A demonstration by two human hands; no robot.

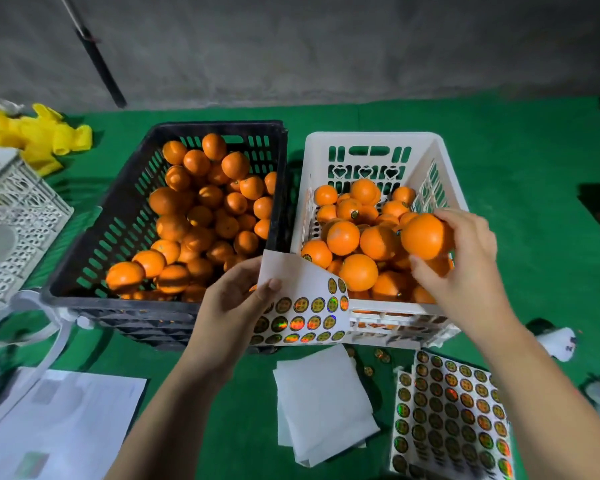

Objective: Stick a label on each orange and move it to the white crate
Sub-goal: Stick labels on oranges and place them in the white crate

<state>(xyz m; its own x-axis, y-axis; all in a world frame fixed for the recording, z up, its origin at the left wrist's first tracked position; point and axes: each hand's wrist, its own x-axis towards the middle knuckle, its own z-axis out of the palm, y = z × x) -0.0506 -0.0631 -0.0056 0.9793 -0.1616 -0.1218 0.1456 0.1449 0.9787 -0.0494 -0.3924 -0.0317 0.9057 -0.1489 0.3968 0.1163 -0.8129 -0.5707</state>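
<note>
At centre right of the frame, the right hand point(465, 258) curls its fingers and thumb around one orange point(425, 236), smooth-skinned, bright and round, no label visible on its facing side, held over the right part of the white crate point(371, 142). Below centre, the left hand point(232, 303) pinches a curled label sheet point(305, 299) between thumb and fingers; three rows of round holographic stickers show on it. Two crates stand side by side: the white one, part-filled with oranges, several showing labels, and a black crate point(125, 216) at centre left, heaped with oranges too many to count. At lower right lie a second, nearly full label sheet point(451, 414) and blank backing papers point(323, 400) on green cloth point(527, 161).
</note>
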